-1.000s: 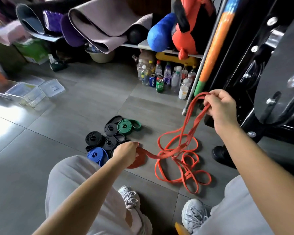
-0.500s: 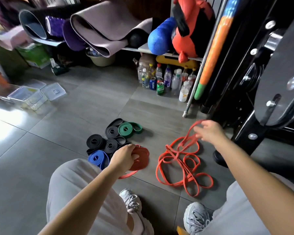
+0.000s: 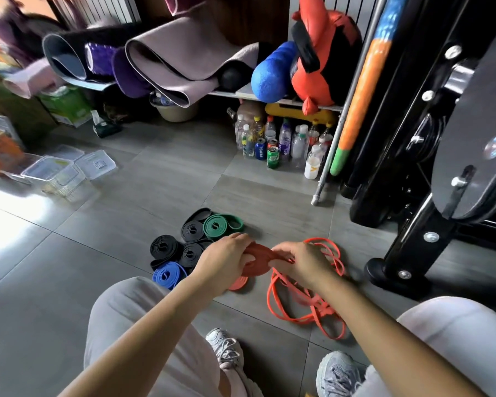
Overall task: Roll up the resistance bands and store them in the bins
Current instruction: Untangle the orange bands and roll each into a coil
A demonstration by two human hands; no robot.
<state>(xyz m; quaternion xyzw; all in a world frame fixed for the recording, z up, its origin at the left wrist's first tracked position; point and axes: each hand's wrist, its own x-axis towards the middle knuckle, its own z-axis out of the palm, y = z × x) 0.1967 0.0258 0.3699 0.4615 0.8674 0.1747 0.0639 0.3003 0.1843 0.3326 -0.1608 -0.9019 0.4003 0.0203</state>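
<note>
Brings the right hand (image 3: 301, 262) down from high beside the black rack (image 3: 367, 196) to meet the left hand (image 3: 226, 262) low over the floor (image 3: 98, 253), all within a second. Grips the half-wound red coil (image 3: 259, 257) from both sides, with left fingers (image 3: 241, 240) curled round its near edge and right fingers (image 3: 281, 252) pinching the far edge by the tail. Leaves the orange band (image 3: 307, 305), pulled taut a second ago, slack in a tangle on the tiles just right of the coil. Points, probably, to winding resumed with fresh slack rather than to a finished roll. Shows the rolled bands (image 3: 191, 252), black, green and blue, clustered just left of the hands, and a small coral roll (image 3: 238, 283) on the floor under the coil. Stores nothing yet, by the look: clear bins (image 3: 55, 173) well apart at far left, contents too unclear to tell.
</note>
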